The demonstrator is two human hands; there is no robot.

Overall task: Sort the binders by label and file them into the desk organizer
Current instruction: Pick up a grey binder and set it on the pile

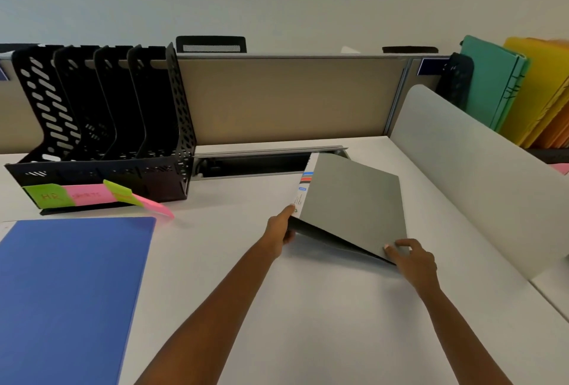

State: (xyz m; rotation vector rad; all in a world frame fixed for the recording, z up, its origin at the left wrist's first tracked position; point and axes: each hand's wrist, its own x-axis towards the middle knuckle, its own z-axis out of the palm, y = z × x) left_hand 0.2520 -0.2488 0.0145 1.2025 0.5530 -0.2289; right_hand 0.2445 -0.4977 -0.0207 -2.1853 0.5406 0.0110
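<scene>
A grey binder (351,203) with a white spine strip lies tilted on the white desk (308,307), its near edge lifted. My left hand (278,233) grips its near left corner by the spine. My right hand (414,260) pinches its near right corner. A blue binder (70,292) lies flat at the near left. The black desk organizer (101,126) stands at the back left with several upright slots holding nothing, and green and pink sticky labels (89,195) along its front.
A white curved divider (480,175) borders the desk on the right. Behind it stand teal, yellow and orange folders (523,92) in another black rack. A beige partition (286,98) runs along the back, with a cable slot (255,164) in the desk below it.
</scene>
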